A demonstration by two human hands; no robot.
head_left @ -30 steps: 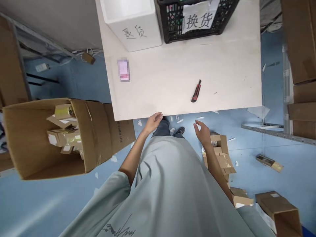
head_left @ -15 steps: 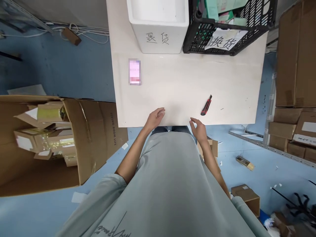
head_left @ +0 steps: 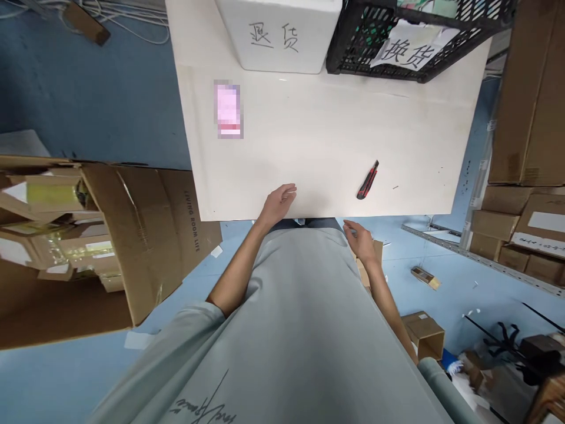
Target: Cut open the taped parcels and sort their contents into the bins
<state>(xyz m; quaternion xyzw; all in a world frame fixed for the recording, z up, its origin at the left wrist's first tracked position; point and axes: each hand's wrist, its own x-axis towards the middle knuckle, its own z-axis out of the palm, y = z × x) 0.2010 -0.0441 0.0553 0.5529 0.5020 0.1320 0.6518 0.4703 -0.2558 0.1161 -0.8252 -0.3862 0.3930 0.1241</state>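
Note:
My left hand [head_left: 279,202] is over the front edge of the white table [head_left: 309,129], fingers loosely stretched and holding nothing. Just off that edge, to the right, my right hand [head_left: 359,240] hangs with its fingers apart and nothing in them. A red and black utility knife [head_left: 367,180] lies on the tabletop, up and to the right of my right hand, not touching it. Toward the table's left side rests a flat pink rectangle [head_left: 228,109], blurred by pixelation, so its kind cannot be made out.
A white bin [head_left: 282,41] and a black plastic crate [head_left: 375,35], both with handwritten labels, stand at the table's back. A large open carton [head_left: 150,229] full of small boxes is on the left. Stacked cartons [head_left: 525,94] line the right.
The whole view has shifted a little. My right hand has drawn back from the table edge toward my body. My left hand stays at the edge. The knife has not been moved.

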